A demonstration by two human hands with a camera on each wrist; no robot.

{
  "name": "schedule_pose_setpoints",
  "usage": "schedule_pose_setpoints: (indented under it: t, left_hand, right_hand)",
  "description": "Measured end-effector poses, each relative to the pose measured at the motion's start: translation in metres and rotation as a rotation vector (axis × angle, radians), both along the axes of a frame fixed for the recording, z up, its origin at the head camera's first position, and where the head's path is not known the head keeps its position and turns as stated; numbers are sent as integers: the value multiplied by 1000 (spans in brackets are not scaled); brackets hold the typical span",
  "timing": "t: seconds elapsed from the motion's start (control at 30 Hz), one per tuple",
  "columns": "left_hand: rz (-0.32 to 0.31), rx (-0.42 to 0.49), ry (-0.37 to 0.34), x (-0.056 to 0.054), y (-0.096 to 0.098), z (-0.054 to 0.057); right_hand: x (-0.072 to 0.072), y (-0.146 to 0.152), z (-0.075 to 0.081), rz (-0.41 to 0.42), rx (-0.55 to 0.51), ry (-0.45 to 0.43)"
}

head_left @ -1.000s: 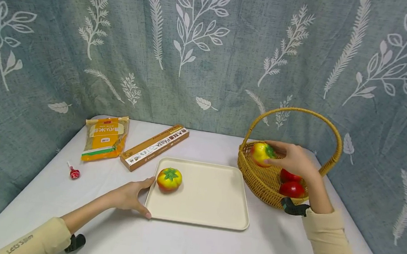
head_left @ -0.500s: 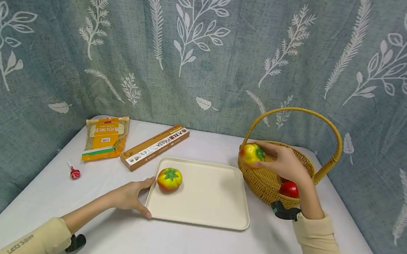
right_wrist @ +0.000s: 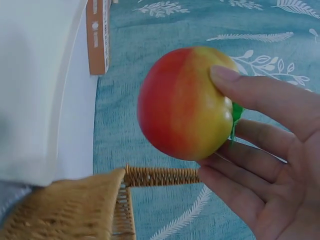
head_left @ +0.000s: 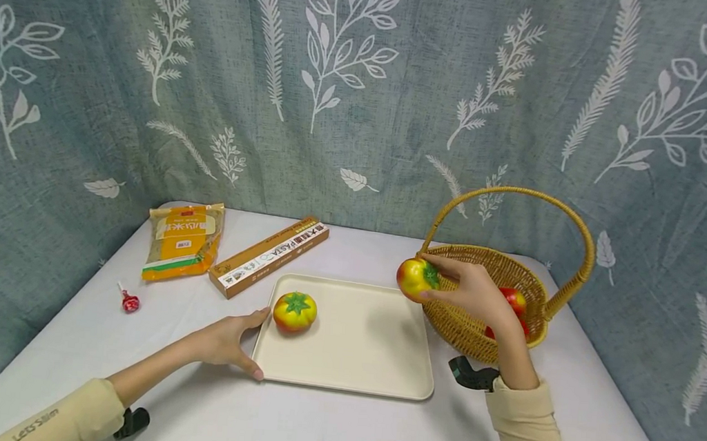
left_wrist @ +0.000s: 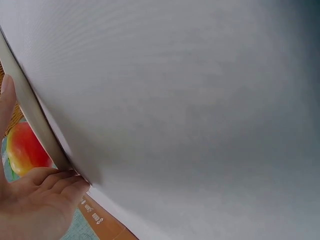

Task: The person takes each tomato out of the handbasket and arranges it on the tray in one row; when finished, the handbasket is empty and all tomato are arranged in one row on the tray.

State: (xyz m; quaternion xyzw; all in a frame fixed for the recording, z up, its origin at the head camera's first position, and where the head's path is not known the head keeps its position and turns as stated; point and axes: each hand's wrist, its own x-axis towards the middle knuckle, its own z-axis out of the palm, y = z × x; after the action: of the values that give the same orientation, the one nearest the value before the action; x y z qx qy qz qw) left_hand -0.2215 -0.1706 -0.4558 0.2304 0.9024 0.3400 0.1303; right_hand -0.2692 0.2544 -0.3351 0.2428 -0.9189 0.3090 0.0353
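Note:
My right hand [head_left: 469, 292] holds a red-and-yellow tomato [head_left: 416, 279] with a green star-shaped top, thumb on one side and fingers on the other. In the head view it overlaps the tray's far right corner and the left rim of a wicker basket [head_left: 457, 329]. The right wrist view shows the tomato [right_wrist: 187, 102] close up. My left hand [head_left: 225, 340] grips the left side of a cream tray [head_left: 350, 345], thumb and fingers spread along its edge. A second tomato [head_left: 294, 312] sits on the tray at the left, green top up.
Red fruit [head_left: 512, 301] lies inside the basket, whose tall handle [head_left: 518, 190] arches over it. Behind the tray lie a pasta box [head_left: 268, 257] and an orange bag of grain [head_left: 183, 240]. A red lollipop [head_left: 129, 301] is at the left. A patterned curtain encloses the table.
My right hand has carried its tomato leftward from over the basket to the tray's far right corner. More of the fruit in the basket shows. The left hand and tray have stayed put.

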Motion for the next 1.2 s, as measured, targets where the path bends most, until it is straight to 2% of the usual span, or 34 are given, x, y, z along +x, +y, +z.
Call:
schedule_pose_setpoints:
  t: [0.37, 0.8, 0.93, 1.2]
  left_hand:
    - [-18, -4, 0, 1, -1, 0]
    - [-20, -12, 12, 2, 0, 7]
    - [-16, -15, 13, 2, 0, 7]
    - [-23, -3, 13, 2, 0, 7]
  right_hand:
    - [6, -23, -14, 23, -49, -26]
    - [11, -49, -20, 130, -106, -37]
    - [8, -58, -27, 174, -99, -46]
    - [4, -75, -39, 213, 4, -27]
